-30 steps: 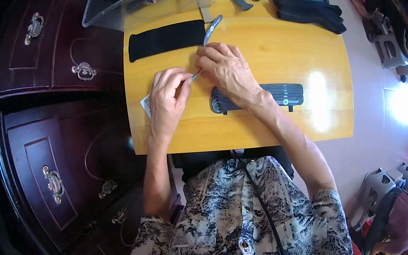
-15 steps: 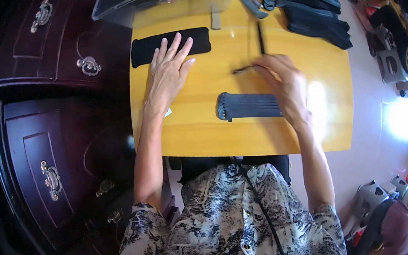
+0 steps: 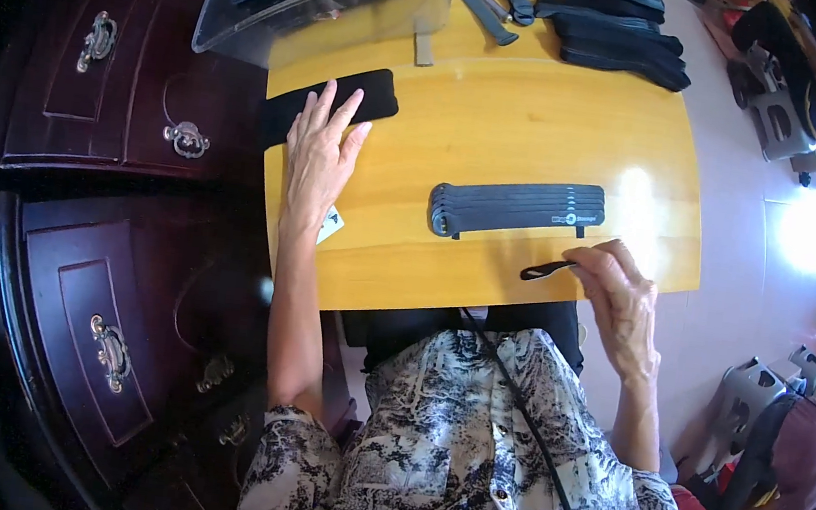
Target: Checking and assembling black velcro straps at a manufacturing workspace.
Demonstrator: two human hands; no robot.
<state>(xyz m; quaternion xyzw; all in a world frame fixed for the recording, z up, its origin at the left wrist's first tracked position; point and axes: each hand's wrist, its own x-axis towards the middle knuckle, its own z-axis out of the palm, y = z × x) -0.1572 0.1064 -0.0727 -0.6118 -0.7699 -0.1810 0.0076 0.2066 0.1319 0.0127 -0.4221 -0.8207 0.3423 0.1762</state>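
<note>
My left hand [image 3: 318, 159] lies flat with fingers spread on a black rectangular pad [image 3: 373, 100] at the table's left edge. A small white card [image 3: 331, 224] shows partly beside that wrist. Close to the near edge, my right hand [image 3: 622, 305] pinches a thin black band [image 3: 545, 270], whose looped end points left above the tabletop. Between the hands lies a neat stack of dark grey straps [image 3: 519, 210] with rounded, holed left ends and pale print at the right. Two short black tabs [image 3: 580, 231] stick out from under its near side.
On the yellow table [image 3: 504, 115], a clear plastic bin [image 3: 355, 12] holding strap bundles stands at the back left. Loose grey straps [image 3: 484, 12] and dark bundles [image 3: 617, 52] lie along the back. Dark wooden drawers [image 3: 84, 319] border the left; grey stools [image 3: 742, 414] stand right.
My right hand has moved from above the strap stack toward me and to the right, carrying the black band, so the stack is uncovered. My left hand stays on the pad.
</note>
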